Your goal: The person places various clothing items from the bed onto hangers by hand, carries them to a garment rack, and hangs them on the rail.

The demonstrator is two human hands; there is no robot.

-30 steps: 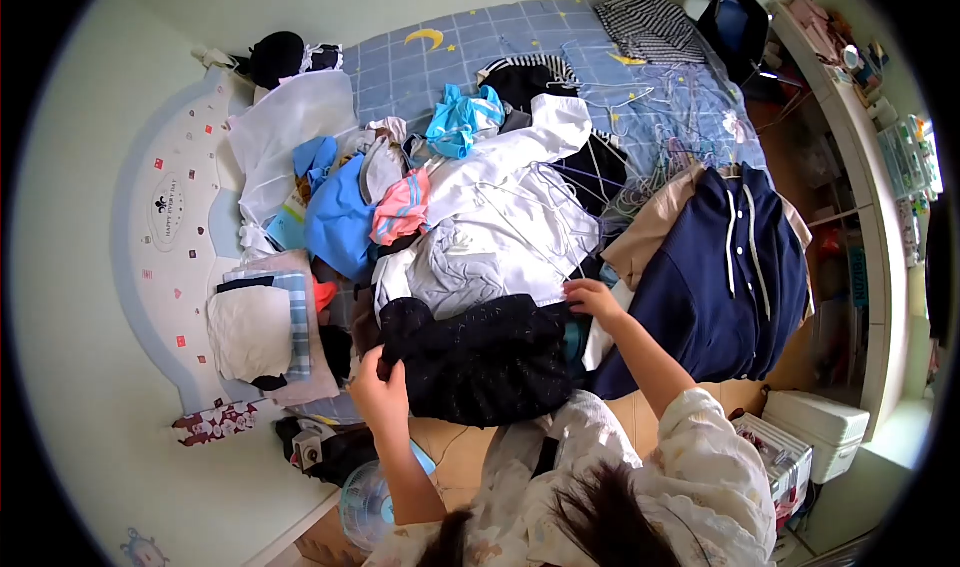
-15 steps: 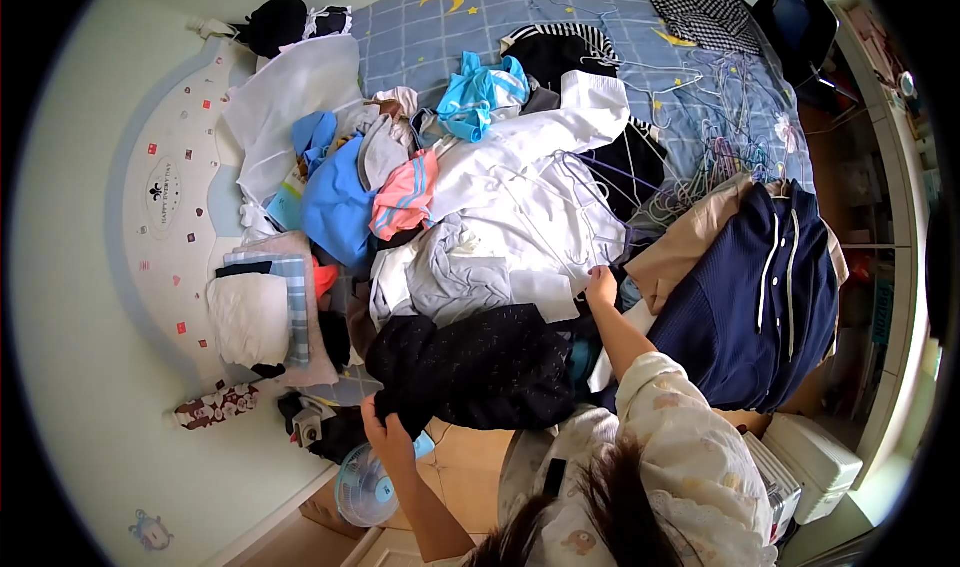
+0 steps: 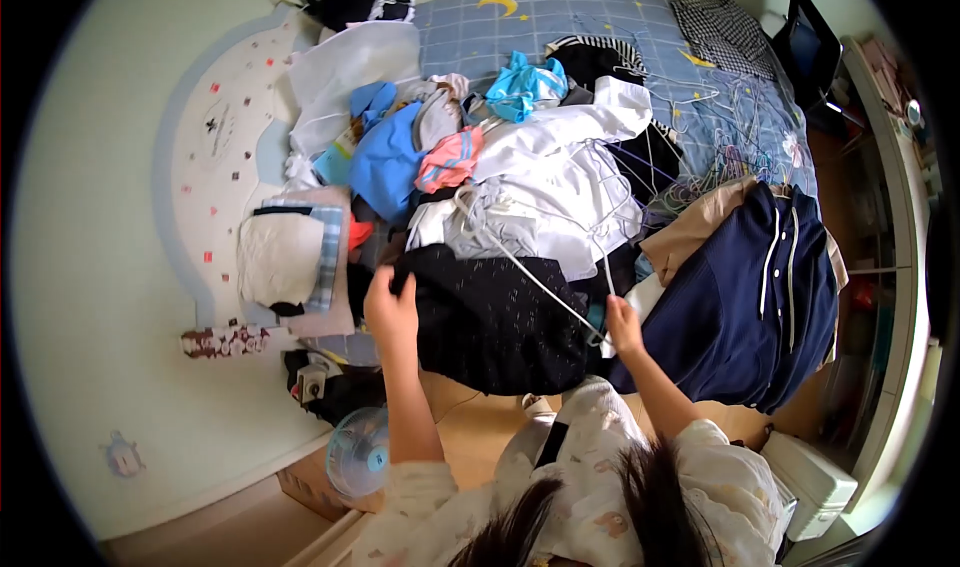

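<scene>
My left hand (image 3: 392, 307) pinches the upper left edge of a black garment with white flecks (image 3: 500, 327), which hangs over the near edge of the bed. In my right hand (image 3: 625, 325) is a white clothes hanger (image 3: 536, 279), gripped near one end of its bar. Its hook points up and left, over a grey garment (image 3: 500, 229). The hanger lies in front of the black garment and is not inside it. Behind both, a white shirt (image 3: 560, 132) spreads across the pile.
At right lies a navy hooded jacket (image 3: 740, 297) on beige clothing. Tangled hangers (image 3: 725, 157) cover the bed's (image 3: 600, 12) far right. Folded clothes (image 3: 285, 257) sit by the headboard (image 3: 225, 147). A fan (image 3: 358, 452) stands on the floor at lower left.
My right hand has drawn a white hanger off the pile toward the black garment. My left hand has risen, lifting the garment's left edge. The head view has shifted a little.
</scene>
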